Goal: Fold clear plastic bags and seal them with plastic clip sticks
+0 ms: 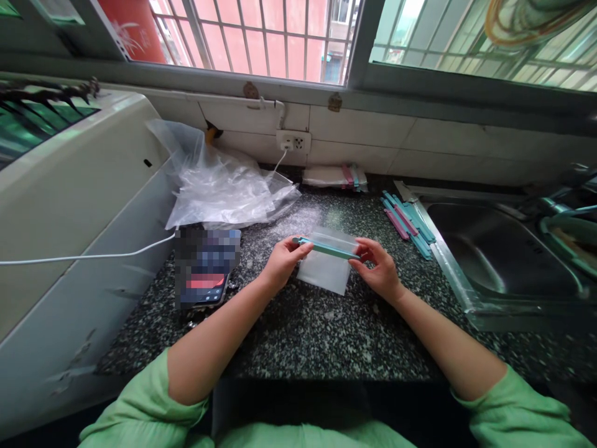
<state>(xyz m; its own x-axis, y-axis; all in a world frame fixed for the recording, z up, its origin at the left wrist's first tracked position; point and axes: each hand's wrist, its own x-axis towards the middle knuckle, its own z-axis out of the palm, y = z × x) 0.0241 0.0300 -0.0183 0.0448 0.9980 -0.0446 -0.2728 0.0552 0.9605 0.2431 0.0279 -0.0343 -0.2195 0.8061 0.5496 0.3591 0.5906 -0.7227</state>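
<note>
Gripping a teal clip strip (329,249) between thumb and fingers, by one end with the left hand (284,260), by the other with the right hand (380,270); holding it across a small clear bag (324,275) over a speckled countertop (317,348). Flanked on the left by a phone (208,274) and heaped plastic bags (228,186), on the right by loose clips (405,219) beside a steel sink (504,249); facing a barred window (270,37).
</note>
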